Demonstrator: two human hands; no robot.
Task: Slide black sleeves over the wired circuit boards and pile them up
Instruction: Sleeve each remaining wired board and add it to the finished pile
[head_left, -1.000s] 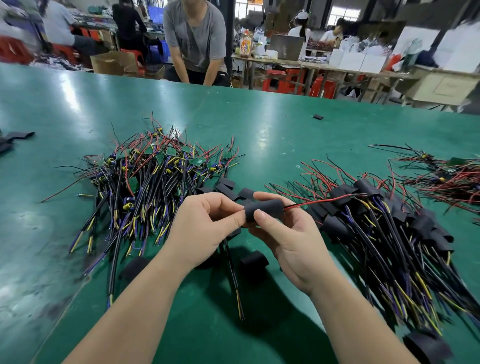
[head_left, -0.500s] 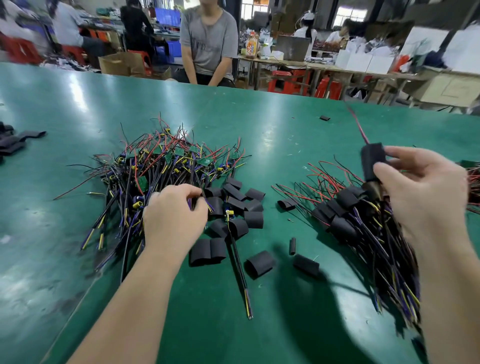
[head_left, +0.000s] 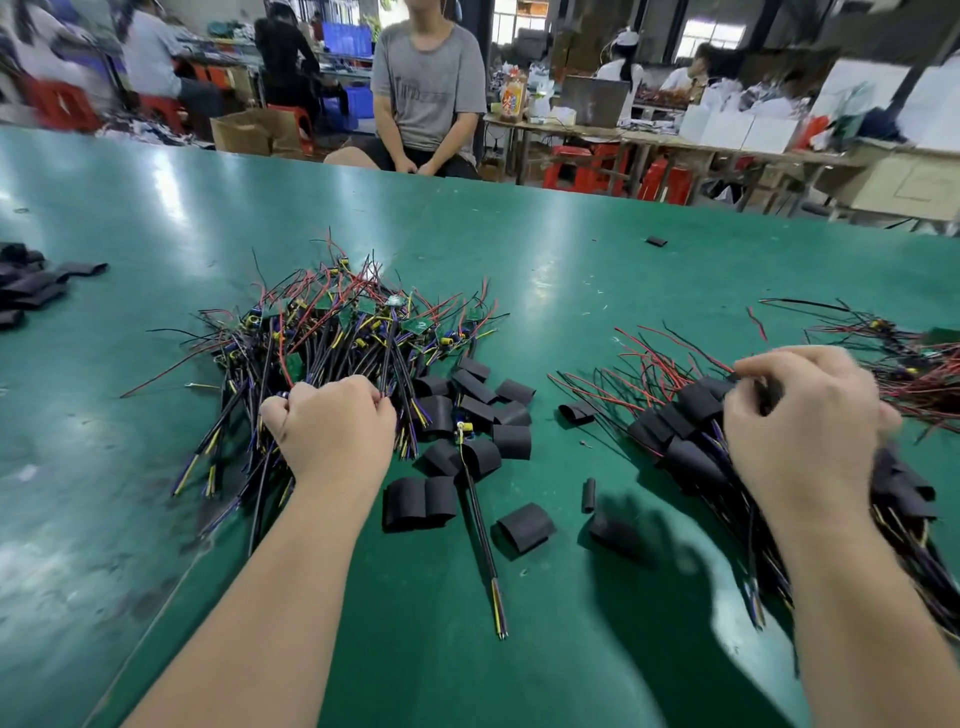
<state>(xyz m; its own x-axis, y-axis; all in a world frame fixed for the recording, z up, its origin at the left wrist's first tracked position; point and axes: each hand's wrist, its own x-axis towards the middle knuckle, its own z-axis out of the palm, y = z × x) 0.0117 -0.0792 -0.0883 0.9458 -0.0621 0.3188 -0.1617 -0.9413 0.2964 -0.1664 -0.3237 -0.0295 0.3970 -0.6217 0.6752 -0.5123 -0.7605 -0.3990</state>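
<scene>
In the head view, the blurred right hand curled over the sleeved pile near the desk's right edge, its grip impossible to tell; the left hand clutched leads of the bare wired circuit boards at mid-desk, fingertips hidden. Loose black sleeves lay between them on the green desk, and beyond its far edge sat a person in a grey T-shirt, its print unreadable.

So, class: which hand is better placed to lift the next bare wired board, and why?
Left, probably. The left hand sits on the unsleeved pile, fingers curled among its wires. The right hand is busy pinching a sleeved board at the finished pile, beyond the loose sleeves.
</scene>
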